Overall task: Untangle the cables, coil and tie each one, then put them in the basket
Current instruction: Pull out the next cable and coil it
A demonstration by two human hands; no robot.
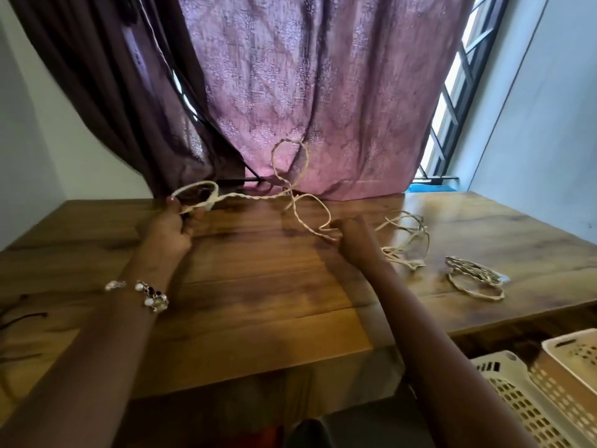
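Over the wooden table [258, 286], head view: your left hand [168, 229] pinches a small coil of the pale twisted cable [252, 197], your right hand [353, 236] is closed on its slack, loops raised between. Loose cable [407, 244] at 3 o'clock, coiled bundle [475, 278] beyond, baskets [517, 399] at 5 o'clock.

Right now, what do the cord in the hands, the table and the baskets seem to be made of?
The cord, held by the left hand and the right hand, looks like pale twisted fibre or a braided cable jacket, going by its spiral ridges; which one is unclear. The table looks like glossy brown wood or wood-look laminate, with visible grain and glare. The baskets look like cream moulded plastic with perforated walls.
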